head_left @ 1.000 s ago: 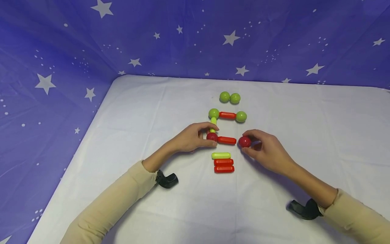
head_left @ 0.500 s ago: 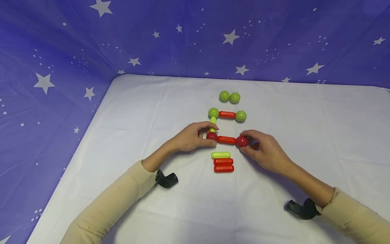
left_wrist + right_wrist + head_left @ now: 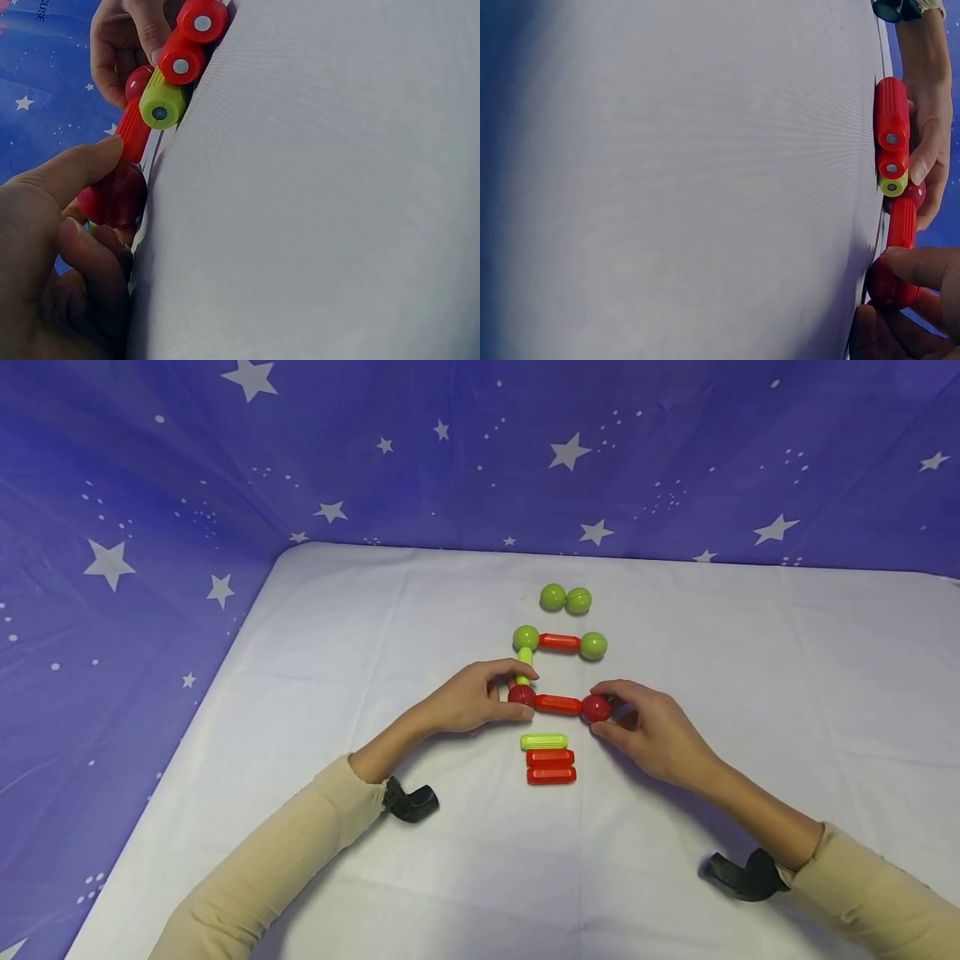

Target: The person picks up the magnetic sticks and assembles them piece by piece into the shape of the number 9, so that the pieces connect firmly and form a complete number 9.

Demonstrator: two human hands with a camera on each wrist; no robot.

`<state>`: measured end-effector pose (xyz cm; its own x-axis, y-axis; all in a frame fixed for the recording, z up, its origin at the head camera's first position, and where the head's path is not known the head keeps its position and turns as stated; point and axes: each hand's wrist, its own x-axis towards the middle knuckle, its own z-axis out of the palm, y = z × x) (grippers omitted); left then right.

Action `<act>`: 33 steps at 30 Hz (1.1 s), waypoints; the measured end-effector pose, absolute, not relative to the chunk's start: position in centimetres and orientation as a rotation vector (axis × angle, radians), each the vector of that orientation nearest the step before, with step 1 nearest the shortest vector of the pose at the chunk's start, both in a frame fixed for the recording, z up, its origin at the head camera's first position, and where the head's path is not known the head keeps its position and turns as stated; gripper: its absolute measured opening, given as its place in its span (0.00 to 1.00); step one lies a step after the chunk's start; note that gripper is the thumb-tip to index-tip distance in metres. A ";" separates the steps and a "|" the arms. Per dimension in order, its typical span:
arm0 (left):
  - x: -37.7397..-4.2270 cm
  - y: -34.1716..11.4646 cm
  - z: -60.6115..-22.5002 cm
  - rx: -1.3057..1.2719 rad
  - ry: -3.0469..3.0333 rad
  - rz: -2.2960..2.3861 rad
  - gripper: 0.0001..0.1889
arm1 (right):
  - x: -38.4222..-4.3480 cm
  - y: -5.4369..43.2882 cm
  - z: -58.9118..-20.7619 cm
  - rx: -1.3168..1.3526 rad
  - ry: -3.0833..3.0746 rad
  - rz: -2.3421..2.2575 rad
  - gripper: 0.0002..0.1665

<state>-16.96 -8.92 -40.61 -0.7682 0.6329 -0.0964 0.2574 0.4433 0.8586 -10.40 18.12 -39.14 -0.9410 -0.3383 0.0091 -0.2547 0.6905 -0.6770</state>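
My left hand (image 3: pixel 468 697) grips a red ball (image 3: pixel 522 697) at a corner of a figure made of balls and rods. From that ball a yellow-green rod (image 3: pixel 524 667) runs back to a green ball (image 3: pixel 527 638), and a red rod (image 3: pixel 558 704) runs right. At the red rod's far end sits another red ball (image 3: pixel 596 708), pinched between thumb and fingers of my right hand (image 3: pixel 652 731). A second red rod (image 3: pixel 559 642) joins the back green ball to a green ball (image 3: pixel 593 646). In the left wrist view, the thumb lies on the near red ball (image 3: pixel 116 195).
Two loose green balls (image 3: pixel 566 599) touch each other behind the figure. In front of it lie a yellow-green rod (image 3: pixel 544 742) and two red rods (image 3: pixel 551 767), side by side. White cloth (image 3: pixel 465 860) covers the table; a blue starry curtain (image 3: pixel 480 460) hangs behind.
My right hand has moved slightly left, bringing its red ball against the end of the red rod, where a gap showed before. My left hand has stayed in place.
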 end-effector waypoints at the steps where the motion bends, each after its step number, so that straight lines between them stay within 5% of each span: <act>1: -17.0 -8.9 -40.6 0.755 2.295 1.262 0.24 | -10.4 18.1 -39.1 -0.488 2.781 -1.088 0.26; 33: -17.1 -8.9 -40.7 0.753 2.295 1.262 0.24 | -10.4 18.2 -39.2 -0.527 2.787 -1.101 0.27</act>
<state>-17.12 -8.92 -40.71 -0.7682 0.6331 -0.0957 0.2584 0.4433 0.8583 -10.45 18.23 -39.16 -0.9351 -0.3527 0.0346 -0.2810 0.6786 -0.6787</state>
